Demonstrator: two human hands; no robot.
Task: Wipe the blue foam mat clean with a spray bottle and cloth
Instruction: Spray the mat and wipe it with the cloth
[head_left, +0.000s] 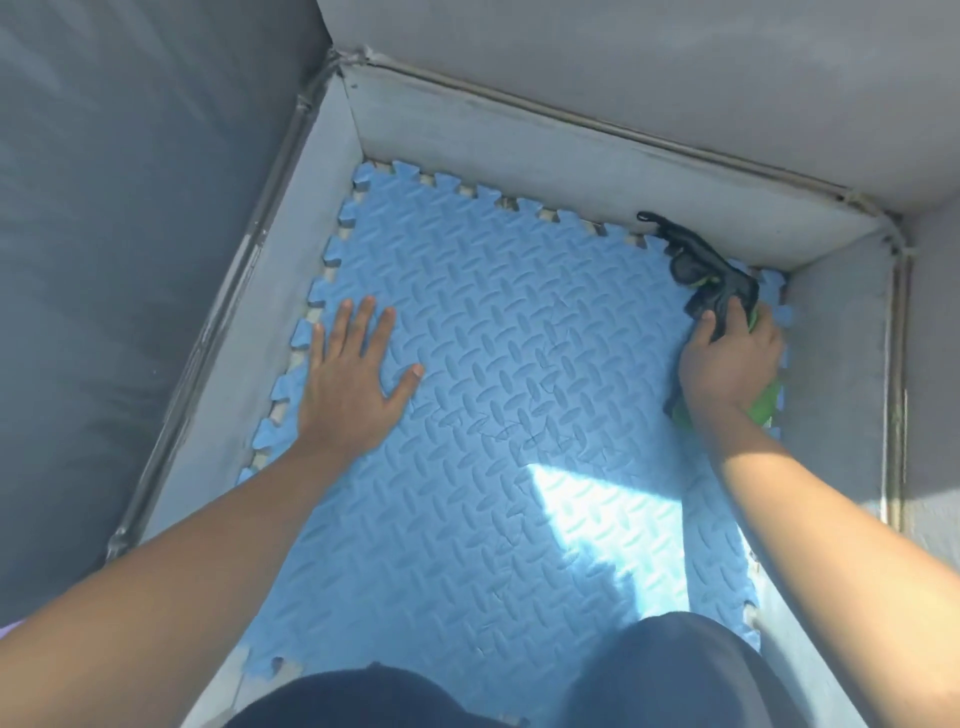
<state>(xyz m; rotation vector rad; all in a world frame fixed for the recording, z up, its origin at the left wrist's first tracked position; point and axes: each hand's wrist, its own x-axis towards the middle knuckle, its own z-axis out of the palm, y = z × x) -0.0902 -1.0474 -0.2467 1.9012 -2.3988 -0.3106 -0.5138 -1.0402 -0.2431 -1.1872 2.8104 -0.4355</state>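
The blue foam mat with a raised tread pattern and jigsaw edges fills the floor of a grey-walled nook. My left hand lies flat on the mat's left side, fingers spread, holding nothing. My right hand is at the far right corner, wrapped around a green spray bottle with a black trigger head that points toward the back wall. A dark piece, possibly the cloth, shows between my fingers, but I cannot tell it apart from the sprayer.
Low grey padded walls close the mat in at the back, left and right. Grey cushions rise behind them. My knees in dark trousers rest on the mat's near edge. A sunlit patch falls on the mat.
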